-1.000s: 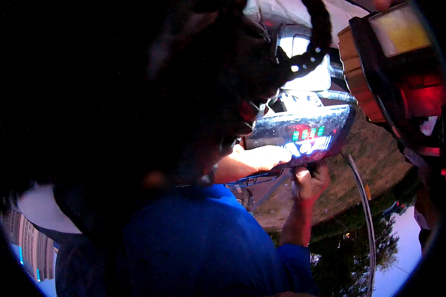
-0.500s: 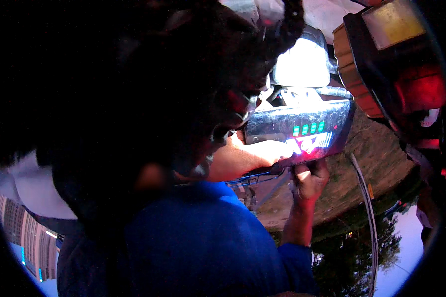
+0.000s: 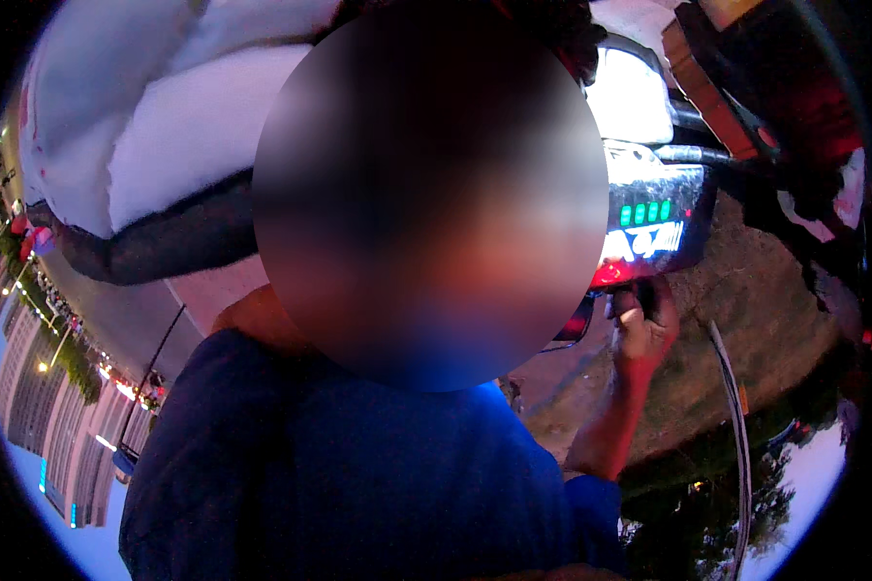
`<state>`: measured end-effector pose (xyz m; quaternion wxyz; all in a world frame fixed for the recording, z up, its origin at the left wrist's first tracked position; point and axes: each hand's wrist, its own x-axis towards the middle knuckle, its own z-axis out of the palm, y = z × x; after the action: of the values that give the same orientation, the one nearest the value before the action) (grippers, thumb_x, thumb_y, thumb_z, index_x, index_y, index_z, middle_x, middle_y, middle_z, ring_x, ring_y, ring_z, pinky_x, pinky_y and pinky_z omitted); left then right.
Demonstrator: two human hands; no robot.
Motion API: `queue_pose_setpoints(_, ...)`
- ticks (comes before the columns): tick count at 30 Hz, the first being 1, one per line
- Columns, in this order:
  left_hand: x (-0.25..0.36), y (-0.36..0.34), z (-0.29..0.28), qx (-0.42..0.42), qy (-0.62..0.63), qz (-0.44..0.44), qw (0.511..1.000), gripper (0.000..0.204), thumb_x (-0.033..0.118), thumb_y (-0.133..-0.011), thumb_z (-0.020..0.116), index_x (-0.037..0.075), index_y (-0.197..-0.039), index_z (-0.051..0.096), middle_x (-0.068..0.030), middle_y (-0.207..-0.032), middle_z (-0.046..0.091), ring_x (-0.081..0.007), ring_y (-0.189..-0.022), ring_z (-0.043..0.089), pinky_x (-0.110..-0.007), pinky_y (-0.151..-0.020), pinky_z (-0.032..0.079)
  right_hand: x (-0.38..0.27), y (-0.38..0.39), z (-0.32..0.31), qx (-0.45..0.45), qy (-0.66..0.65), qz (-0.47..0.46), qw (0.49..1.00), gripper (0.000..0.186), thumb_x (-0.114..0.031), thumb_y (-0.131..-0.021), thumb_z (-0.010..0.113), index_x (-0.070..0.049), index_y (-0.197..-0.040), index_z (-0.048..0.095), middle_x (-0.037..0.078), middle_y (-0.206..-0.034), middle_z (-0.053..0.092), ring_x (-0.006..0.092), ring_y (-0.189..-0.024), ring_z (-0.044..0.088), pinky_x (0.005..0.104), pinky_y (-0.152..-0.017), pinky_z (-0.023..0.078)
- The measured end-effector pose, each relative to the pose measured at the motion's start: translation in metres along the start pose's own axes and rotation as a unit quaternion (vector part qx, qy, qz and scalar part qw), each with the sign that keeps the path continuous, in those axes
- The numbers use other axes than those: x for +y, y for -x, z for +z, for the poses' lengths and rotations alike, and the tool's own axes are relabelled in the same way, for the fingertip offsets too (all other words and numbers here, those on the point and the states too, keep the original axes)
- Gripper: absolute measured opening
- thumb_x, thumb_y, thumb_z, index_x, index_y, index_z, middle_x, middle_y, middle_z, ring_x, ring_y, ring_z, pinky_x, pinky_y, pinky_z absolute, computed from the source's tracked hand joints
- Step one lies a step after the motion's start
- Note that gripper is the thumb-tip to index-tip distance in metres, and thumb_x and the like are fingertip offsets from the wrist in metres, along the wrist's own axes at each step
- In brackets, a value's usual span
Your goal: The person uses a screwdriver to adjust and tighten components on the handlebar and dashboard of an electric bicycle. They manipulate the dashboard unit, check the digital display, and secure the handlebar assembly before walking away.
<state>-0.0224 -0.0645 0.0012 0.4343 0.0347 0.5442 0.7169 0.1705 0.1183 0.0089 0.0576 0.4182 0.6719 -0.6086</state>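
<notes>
Neither of my hands can be made out. Another person in a dark blue shirt [image 3: 388, 474] fills the lower middle, with a round blurred area above covering the head and whatever lies behind it. That person's bare hand [image 3: 641, 324] comes up from a blue sleeve, fingers curled beneath the lower edge of a dark boxy panel [image 3: 693, 208]. Several green bars and a white lit pattern glow on the panel, with red light along its lower edge. Whether the fingers grip the panel or something small is unclear. The person's other hand is hidden.
A bright white lamp [image 3: 632, 95] sits just above the panel. An orange-brown ribbed part [image 3: 712, 87] is at upper right. Pale padded fabric [image 3: 194, 126] lies at upper left, and a grey cable [image 3: 731, 407] hangs at right. Buildings [image 3: 44, 387] and trees [image 3: 717, 513] appear beyond.
The dark mass that filled the upper left has gone, exposing pale fabric and street. The panel and the person's hand sit farther right. The arm across the panel's front is no longer seen.
</notes>
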Motion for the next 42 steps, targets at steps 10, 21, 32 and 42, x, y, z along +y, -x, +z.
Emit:
queue_pose_setpoints(10,-0.007,0.006,0.015,0.052,0.060,-0.055,0.995,0.071,-0.001,-0.080,0.084,-0.004,-0.142,0.049,-0.0101,-0.128,0.065,-0.0157,-0.118,0.061,-0.035,-0.102,0.052,0.012,0.007,0.011,0.026,-0.005,-0.039,0.999,0.041,-0.009,-0.090,0.069,0.004,-0.128,0.063,0.009,-0.113,0.069,0.0172,-0.100,0.062,0.0338,-0.090,0.051)
queue_pose_setpoints(21,-0.015,0.016,0.028,0.089,-0.073,0.028,0.993,0.077,0.000,-0.081,0.083,-0.002,-0.146,0.043,-0.0109,-0.134,0.060,-0.0183,-0.122,0.058,-0.035,-0.105,0.048,0.028,-0.015,-0.007,-0.047,-0.016,-0.081,0.995,0.040,-0.010,-0.089,0.069,0.006,-0.125,0.064,0.009,-0.112,0.069,0.0173,-0.100,0.063,0.0339,-0.092,0.051)
queue_pose_setpoints(32,-0.021,0.016,0.027,0.076,-0.002,0.010,0.997,0.077,0.012,-0.085,0.083,-0.006,-0.145,0.039,-0.0149,-0.132,0.057,-0.0195,-0.120,0.058,-0.036,-0.105,0.048,0.047,-0.013,-0.013,-0.073,-0.083,-0.027,0.994,0.044,-0.013,-0.090,0.071,0.003,-0.130,0.064,0.008,-0.114,0.069,0.0156,-0.098,0.064,0.0298,-0.089,0.052)
queue_pose_setpoints(42,-0.018,0.017,0.022,0.088,-0.120,0.059,0.987,0.078,0.019,-0.082,0.087,-0.005,-0.143,0.045,-0.0165,-0.130,0.062,-0.0202,-0.116,0.063,-0.035,-0.102,0.050,0.035,-0.015,-0.010,-0.061,-0.026,-0.060,0.996,0.034,-0.009,-0.092,0.068,0.000,-0.124,0.066,0.008,-0.109,0.071,0.0144,-0.095,0.065,0.0303,-0.085,0.053)
